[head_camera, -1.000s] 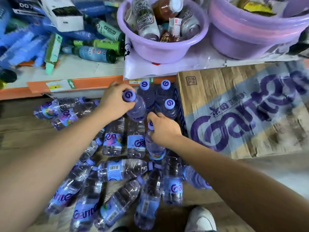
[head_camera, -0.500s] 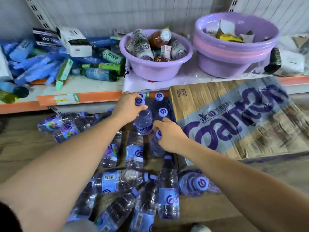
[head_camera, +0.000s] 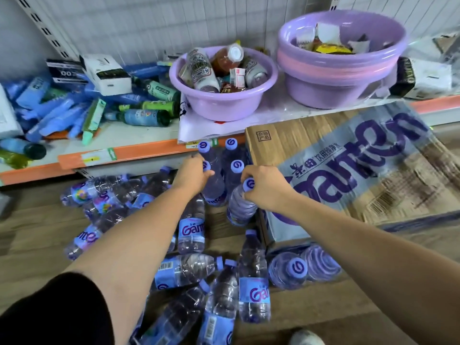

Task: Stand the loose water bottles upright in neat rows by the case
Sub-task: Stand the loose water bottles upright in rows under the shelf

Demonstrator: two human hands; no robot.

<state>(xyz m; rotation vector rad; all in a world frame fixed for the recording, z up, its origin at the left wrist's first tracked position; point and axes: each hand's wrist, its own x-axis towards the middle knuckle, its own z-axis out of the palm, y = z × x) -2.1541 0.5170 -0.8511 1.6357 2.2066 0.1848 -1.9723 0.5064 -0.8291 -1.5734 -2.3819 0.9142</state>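
Clear water bottles with purple caps and blue labels lie scattered on the wooden floor (head_camera: 37, 235). The cardboard case (head_camera: 348, 175) stands at the right. Three upright bottles (head_camera: 236, 168) stand in a cluster by its left side, under the shelf edge. My left hand (head_camera: 191, 175) grips the neck of an upright bottle (head_camera: 213, 188) beside that cluster. My right hand (head_camera: 267, 188) holds the cap end of another bottle (head_camera: 240, 205), tilted slightly, just in front of the cluster. Several loose bottles (head_camera: 191, 235) lie flat below my arms, and one upright bottle (head_camera: 288, 270) stands at the case's near corner.
An orange-edged shelf (head_camera: 139, 151) runs above the bottles, holding two purple basins (head_camera: 221, 103) with goods, blue packets and green bottles (head_camera: 139, 115). More loose bottles (head_camera: 99, 195) lie at the left. A white shoe (head_camera: 307, 338) shows at the bottom.
The view has tilted up and pulled back. Both hands have carried their bottles toward the upright cluster by the case; the right-hand bottle now stands nearly upright.
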